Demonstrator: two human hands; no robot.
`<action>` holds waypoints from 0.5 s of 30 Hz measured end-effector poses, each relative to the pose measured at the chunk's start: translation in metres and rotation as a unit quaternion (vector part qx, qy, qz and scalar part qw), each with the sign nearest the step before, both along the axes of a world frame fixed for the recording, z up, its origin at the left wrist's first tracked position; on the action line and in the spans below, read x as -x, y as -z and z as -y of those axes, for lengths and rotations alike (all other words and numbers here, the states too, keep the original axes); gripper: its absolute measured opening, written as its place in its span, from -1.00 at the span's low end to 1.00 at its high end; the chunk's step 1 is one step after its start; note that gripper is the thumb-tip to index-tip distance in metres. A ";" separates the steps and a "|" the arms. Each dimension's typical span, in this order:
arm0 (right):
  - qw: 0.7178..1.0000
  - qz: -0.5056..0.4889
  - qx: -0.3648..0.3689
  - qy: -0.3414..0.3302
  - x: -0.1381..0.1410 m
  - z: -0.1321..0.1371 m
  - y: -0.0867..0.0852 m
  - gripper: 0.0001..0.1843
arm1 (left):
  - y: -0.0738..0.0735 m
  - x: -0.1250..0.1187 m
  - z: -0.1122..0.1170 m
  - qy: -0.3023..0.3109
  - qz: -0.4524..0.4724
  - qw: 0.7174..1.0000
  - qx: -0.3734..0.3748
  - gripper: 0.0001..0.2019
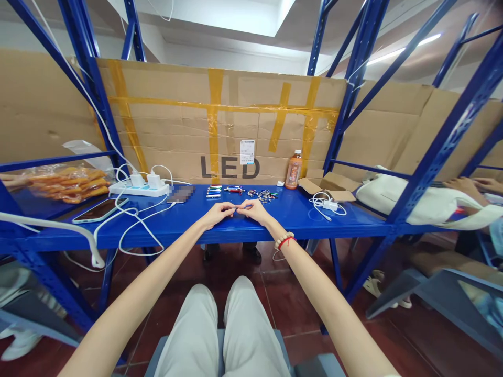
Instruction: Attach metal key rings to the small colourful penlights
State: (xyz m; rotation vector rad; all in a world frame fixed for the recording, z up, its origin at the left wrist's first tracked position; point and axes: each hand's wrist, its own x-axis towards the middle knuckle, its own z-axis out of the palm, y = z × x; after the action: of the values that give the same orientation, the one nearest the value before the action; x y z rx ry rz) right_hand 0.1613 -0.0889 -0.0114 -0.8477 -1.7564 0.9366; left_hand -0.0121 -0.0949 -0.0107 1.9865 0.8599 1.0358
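Observation:
My left hand and my right hand meet over the blue shelf, fingers pinched together on a small thin object held between them; it is too small to name. Behind the hands lie a row of small blue-and-white sticks, a few red and blue small parts and a pile of little metal pieces. A bead bracelet with a red string circles my right wrist.
A white power strip with chargers, loose white cables and a phone lie at left. An orange drink bottle, an open carton and a white bag stand at right. Another person's hands show at far right. Taped cardboard backs the shelf.

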 end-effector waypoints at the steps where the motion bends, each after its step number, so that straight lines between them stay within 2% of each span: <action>1: 1.000 0.003 -0.005 0.004 0.000 0.000 0.000 -0.54 | 0.000 0.000 0.000 0.001 0.003 1.000 -0.002 -0.70; 10: 0.998 0.048 -0.048 0.014 0.001 0.001 0.001 -0.58 | -0.001 -0.001 0.002 -0.019 -0.020 0.999 -0.017 -0.75; 15: 0.997 0.058 -0.030 0.036 0.002 0.003 0.000 -0.57 | -0.002 -0.002 0.005 -0.046 -0.068 0.993 -0.084 -0.82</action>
State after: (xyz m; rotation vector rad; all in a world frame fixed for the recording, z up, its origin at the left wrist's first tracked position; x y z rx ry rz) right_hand 0.1598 -0.0917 -0.0118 -0.9352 -1.8305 0.7969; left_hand -0.0100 -0.1003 -0.0086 2.1963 0.9731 1.0639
